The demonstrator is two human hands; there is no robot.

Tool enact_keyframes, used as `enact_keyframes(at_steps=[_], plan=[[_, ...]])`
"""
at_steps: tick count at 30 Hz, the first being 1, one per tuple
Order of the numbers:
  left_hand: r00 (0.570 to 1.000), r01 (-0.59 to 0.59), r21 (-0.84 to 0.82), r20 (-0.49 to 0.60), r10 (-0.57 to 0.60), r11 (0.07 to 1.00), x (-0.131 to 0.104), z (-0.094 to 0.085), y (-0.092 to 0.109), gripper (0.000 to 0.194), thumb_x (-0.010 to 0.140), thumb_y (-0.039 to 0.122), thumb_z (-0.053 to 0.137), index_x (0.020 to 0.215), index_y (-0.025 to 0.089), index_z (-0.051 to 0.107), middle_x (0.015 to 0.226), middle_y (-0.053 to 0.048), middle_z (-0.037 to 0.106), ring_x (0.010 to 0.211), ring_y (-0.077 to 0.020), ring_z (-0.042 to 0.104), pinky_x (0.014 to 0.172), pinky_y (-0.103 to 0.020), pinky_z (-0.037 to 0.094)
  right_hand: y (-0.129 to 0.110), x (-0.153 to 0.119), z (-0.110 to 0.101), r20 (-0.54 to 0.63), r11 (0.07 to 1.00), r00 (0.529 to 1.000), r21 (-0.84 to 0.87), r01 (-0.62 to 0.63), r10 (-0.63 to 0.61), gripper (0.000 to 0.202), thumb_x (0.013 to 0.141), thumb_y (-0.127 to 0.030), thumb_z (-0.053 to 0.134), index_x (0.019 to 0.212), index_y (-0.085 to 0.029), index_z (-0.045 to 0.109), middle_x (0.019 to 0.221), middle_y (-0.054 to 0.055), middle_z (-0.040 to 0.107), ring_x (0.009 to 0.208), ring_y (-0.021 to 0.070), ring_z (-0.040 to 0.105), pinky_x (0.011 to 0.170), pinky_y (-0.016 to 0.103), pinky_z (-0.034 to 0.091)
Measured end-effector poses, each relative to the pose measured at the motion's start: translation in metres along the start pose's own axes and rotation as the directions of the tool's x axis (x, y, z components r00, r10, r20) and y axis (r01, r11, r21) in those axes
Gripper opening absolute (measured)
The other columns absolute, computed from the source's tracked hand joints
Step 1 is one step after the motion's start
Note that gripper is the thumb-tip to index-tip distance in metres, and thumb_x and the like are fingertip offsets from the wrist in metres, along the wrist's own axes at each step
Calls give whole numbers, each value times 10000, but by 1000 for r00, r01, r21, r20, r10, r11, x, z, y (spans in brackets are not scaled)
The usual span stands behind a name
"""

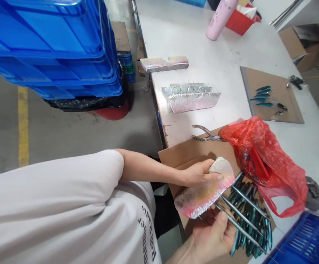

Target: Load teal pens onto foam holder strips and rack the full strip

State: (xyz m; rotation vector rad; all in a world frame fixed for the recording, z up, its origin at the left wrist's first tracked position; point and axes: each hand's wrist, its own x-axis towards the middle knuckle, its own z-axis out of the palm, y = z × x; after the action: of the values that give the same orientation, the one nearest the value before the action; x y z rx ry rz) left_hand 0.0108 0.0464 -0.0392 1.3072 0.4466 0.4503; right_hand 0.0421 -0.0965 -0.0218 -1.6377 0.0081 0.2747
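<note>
A: What is standing at the far left?
B: Stacked blue crates (62, 33). Next, a pink-and-grey strip (163, 65) is lying at the corner of the white table (222, 58), and two spiked pieces (195, 99) are resting beside each other on it.

A: And the hands?
B: The left hand (200, 174) is gripping the foil-edged piece (203, 198), thumb on top, above the cardboard (188, 152). Pliers (210, 137) are lying beyond, near the red bag (274, 157). The right hand (215, 234) is curling below the piece's edge, thumb against the lowest rod; whether it is gripping that rod, I cannot tell.

A: Condition further right?
B: Three slender silver rods (244, 217) are extending from the piece's edge, over a heap of teal pieces (239, 242). The red bag is covering part of the cardboard. A brown board (281, 101) is carrying more teal items (263, 99), and a blue basket (307, 238) is occupying the near right corner.
</note>
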Motion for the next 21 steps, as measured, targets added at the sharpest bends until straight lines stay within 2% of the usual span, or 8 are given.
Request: enact_keyframes(at_steps=[6,10,12,17,21], plan=[[999,-39,24,7,39,999,0,-1,-1,348,832,419,477,1039,142,441,955,-49,543,838,-154,518,707,-255,426,2,-5,5,-9,996,996,-29,89,-89,161,635,-309,624,796,-307,608,759,-37,595,665,156,554,642,395,484],[1000,-27,45,0,27,999,0,0,0,338,835,401,477,1058,150,440,975,-50,547,867,-159,520,728,-262,425,2,-2,1,15,1000,1000,11,-9,9,194,617,-325,633,809,-315,605,686,-32,582,607,171,553,543,387,489],[1000,-25,36,-3,25,999,0,0,0,342,836,402,476,1065,150,440,992,-53,547,881,-162,521,739,-264,424,3,-1,0,31,1000,999,18,-17,16,196,614,-332,635,807,-311,609,675,-28,585,595,168,551,517,369,487],[1000,-16,20,-4,16,1000,0,2,-2,373,840,424,461,1085,144,441,982,-51,553,858,-156,525,717,-258,422,5,-3,1,35,999,999,44,23,-24,212,649,-311,638,851,-268,595,720,-39,614,622,146,569,539,331,491],[1000,-11,16,-23,12,1000,0,2,-4,353,840,422,459,1064,149,452,963,-40,551,853,-152,522,719,-258,418,7,-2,-1,38,993,998,105,-52,49,215,675,-290,635,879,-240,585,703,-44,628,614,123,579,541,291,491]])
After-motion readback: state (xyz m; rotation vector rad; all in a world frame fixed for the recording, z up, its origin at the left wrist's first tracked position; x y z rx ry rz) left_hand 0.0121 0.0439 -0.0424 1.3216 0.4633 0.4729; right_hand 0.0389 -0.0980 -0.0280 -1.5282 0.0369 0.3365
